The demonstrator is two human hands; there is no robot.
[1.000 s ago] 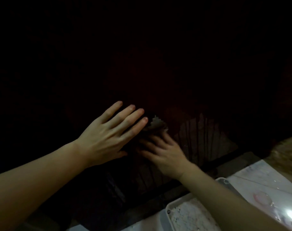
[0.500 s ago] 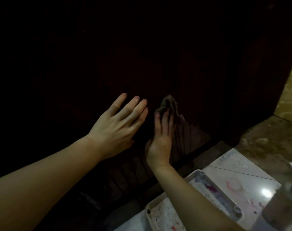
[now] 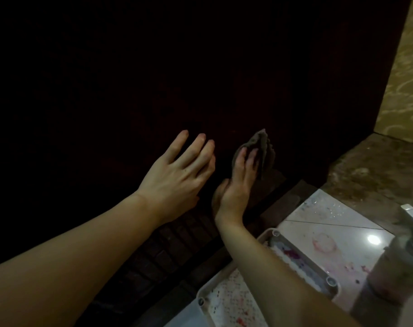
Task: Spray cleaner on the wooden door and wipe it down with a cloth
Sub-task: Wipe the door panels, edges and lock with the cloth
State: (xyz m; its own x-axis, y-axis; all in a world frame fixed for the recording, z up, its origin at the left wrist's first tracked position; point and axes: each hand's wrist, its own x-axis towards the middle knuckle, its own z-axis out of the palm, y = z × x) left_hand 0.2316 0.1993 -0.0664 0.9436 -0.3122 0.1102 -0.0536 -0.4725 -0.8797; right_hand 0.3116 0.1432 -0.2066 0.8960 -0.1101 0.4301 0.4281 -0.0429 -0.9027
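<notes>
Low in the middle of the frame, the right hand (image 3: 237,185) presses a grey cloth (image 3: 263,151) flat against the dark wooden door (image 3: 200,67). Its fingers lie stretched out and upward over the cloth rather than curled around it, so the cloth is pinned between palm side and wood; crumpled folds stick out above and to the right of the fingertips. Just left of it, the left hand (image 3: 177,175) is spread open with nothing in it, fingers pointing toward the upper right, apparently resting on or very close to the door; contact is too dark to judge. The door fills most of the picture and is nearly black, with faint vertical streaks on its lower part below the hands. At the lower right of the frame a white tray (image 3: 302,256) with pink and purple stains sits on a pale tiled floor (image 3: 330,223), partly under the right forearm. A blurred bottle (image 3: 394,267) stands at the far right edge. A tan patterned wall (image 3: 403,86) shows in the upper right corner.
</notes>
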